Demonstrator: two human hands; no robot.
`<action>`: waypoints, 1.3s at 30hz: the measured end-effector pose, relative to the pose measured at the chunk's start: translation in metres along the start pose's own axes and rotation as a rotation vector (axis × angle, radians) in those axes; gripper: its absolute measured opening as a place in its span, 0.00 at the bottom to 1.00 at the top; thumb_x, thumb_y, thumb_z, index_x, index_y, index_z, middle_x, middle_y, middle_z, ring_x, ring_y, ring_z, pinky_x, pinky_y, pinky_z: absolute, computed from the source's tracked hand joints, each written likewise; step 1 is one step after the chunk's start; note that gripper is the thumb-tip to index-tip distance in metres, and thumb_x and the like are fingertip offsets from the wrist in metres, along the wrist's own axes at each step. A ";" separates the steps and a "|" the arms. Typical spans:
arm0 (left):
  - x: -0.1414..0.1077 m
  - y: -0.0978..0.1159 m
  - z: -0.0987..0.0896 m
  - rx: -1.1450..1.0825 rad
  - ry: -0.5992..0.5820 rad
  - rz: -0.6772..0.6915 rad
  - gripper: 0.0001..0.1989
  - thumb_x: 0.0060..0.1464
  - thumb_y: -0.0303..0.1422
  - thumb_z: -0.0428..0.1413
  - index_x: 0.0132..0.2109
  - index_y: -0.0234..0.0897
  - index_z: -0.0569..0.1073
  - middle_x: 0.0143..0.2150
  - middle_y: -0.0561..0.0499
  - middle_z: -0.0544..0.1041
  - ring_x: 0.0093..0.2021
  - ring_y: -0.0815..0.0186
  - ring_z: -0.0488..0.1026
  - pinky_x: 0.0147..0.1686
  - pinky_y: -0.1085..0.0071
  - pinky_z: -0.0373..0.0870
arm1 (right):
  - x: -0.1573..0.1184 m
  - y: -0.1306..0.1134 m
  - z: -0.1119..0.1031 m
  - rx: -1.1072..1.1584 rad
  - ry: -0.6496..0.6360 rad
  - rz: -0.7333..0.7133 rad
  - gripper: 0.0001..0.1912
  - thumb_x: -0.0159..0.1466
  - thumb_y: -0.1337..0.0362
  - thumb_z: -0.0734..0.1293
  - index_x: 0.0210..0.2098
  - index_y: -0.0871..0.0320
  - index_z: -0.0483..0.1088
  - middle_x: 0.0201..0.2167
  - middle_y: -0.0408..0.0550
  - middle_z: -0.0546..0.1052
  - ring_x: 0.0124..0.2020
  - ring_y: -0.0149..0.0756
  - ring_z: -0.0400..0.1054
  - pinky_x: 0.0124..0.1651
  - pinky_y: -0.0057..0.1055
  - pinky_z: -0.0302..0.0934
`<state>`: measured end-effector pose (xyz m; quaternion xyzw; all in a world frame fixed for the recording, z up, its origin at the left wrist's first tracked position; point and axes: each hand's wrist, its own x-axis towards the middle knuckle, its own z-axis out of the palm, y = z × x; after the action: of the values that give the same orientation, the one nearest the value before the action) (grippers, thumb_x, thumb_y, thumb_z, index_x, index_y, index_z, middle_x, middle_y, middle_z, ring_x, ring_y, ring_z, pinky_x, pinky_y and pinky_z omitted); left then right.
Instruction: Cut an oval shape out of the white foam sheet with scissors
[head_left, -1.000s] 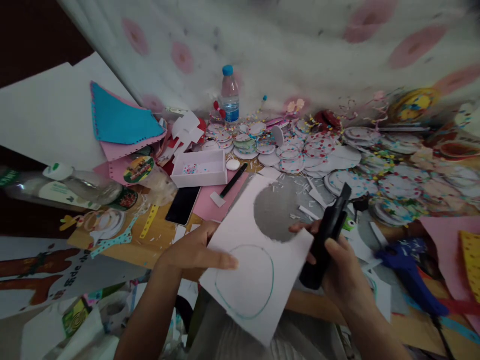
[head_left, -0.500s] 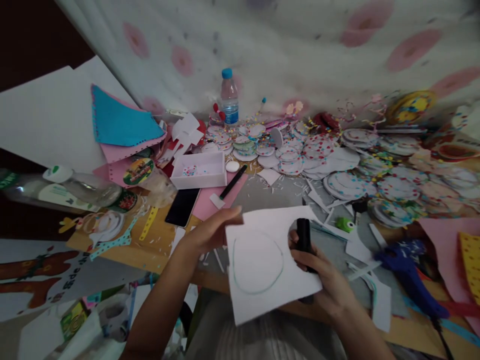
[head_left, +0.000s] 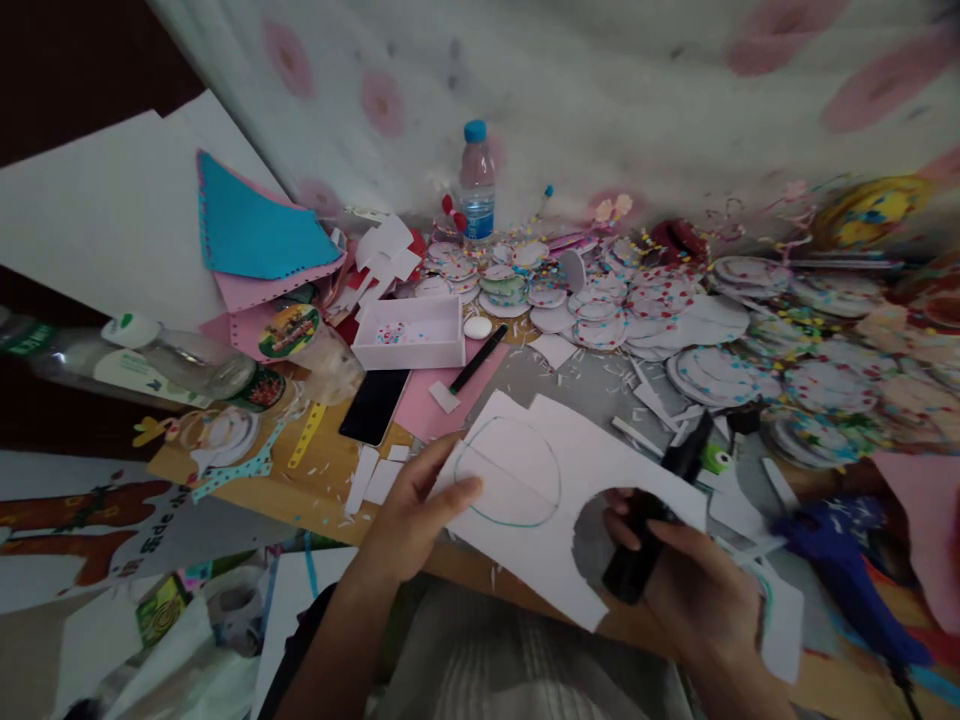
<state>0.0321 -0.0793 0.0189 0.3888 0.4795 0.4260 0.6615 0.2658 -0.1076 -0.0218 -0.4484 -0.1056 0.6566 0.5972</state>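
Observation:
My left hand (head_left: 420, 515) pinches the left edge of a white sheet of card (head_left: 581, 465), thumb on top. A green-blue circle outline (head_left: 556, 500) is drawn on the card's left part, with a faint line across it. Toward the right the card has a large rounded cut-out that opens at its near edge. My right hand (head_left: 694, 580) is closed round a black tool (head_left: 637, 560) beside this cut-out, and the card's right end lies against the hand. The tool's narrow dark end sticks out past the card's far right edge; its exact kind is unclear.
Paper scraps (head_left: 652, 395) litter the grey mat. Stacks of bead-dotted white discs (head_left: 701, 375) line the back and right. A blue glue gun (head_left: 840, 555) lies at right; a white box (head_left: 409, 350), phone (head_left: 375, 405), black-handled scraper-like tool (head_left: 480, 360) and bottle (head_left: 478, 190) stand leftward.
The card has turned clockwise, its right end now lower and its cut-out facing me. My left thumb has come onto its top. The black tool has moved right and tilted with my right hand.

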 end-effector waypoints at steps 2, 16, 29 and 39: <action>0.005 0.006 -0.007 0.051 -0.101 -0.027 0.19 0.50 0.33 0.63 0.51 0.43 0.75 0.51 0.48 0.77 0.50 0.58 0.73 0.46 0.69 0.69 | 0.004 -0.008 -0.013 -0.018 0.019 -0.049 0.13 0.45 0.68 0.73 0.32 0.54 0.75 0.29 0.46 0.74 0.29 0.35 0.63 0.26 0.29 0.57; 0.028 0.035 -0.024 0.158 -0.342 -0.134 0.17 0.43 0.28 0.63 0.44 0.43 0.79 0.44 0.50 0.80 0.45 0.60 0.75 0.42 0.70 0.69 | 0.010 -0.025 -0.033 -0.181 -0.249 0.155 0.27 0.46 0.39 0.68 0.36 0.51 0.75 0.35 0.55 0.76 0.30 0.46 0.69 0.28 0.38 0.61; 0.018 0.005 0.019 0.162 0.138 0.026 0.17 0.50 0.38 0.61 0.47 0.39 0.71 0.43 0.49 0.76 0.41 0.63 0.73 0.36 0.72 0.67 | -0.006 0.007 0.018 -0.336 0.026 0.109 0.21 0.46 0.58 0.78 0.38 0.52 0.71 0.26 0.42 0.76 0.21 0.35 0.69 0.22 0.29 0.64; -0.005 0.002 0.035 0.273 0.190 0.072 0.10 0.53 0.38 0.59 0.40 0.41 0.67 0.35 0.55 0.70 0.32 0.70 0.67 0.30 0.77 0.63 | -0.004 -0.006 0.044 -0.401 -0.086 0.187 0.23 0.45 0.59 0.79 0.37 0.51 0.69 0.24 0.39 0.76 0.20 0.33 0.69 0.20 0.26 0.64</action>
<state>0.0649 -0.0871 0.0306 0.4498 0.5791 0.4151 0.5386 0.2378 -0.0923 0.0095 -0.5375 -0.2171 0.6935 0.4278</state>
